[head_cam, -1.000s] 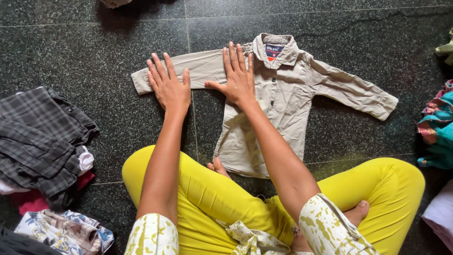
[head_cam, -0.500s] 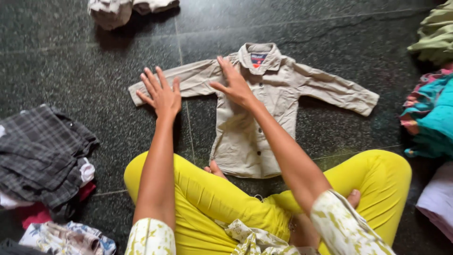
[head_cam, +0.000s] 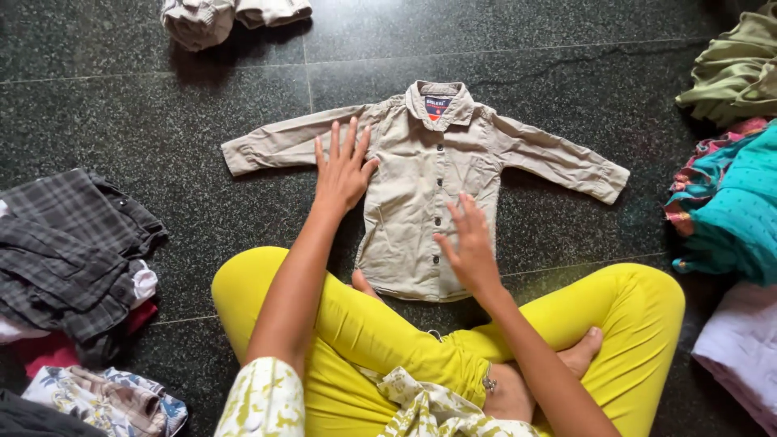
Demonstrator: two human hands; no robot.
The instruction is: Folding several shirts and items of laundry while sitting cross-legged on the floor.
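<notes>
A small beige long-sleeved shirt (head_cam: 413,174) lies flat on the dark floor, front up, buttoned, both sleeves spread out. My left hand (head_cam: 343,170) rests open at the shirt's left armpit, fingers spread. My right hand (head_cam: 468,243) hovers open over the lower right of the shirt front, fingers apart. Neither hand holds anything. My legs in yellow trousers (head_cam: 372,332) are crossed just below the shirt's hem.
A heap of grey checked and patterned clothes (head_cam: 69,259) lies at the left. Teal and green garments (head_cam: 732,194) are piled at the right, with a pale cloth (head_cam: 740,348) below them. A folded light garment (head_cam: 231,16) sits at the top.
My left hand moved right from the left sleeve to the armpit. My right hand dropped from near the collar to the lower shirt front. The view shifted slightly.
</notes>
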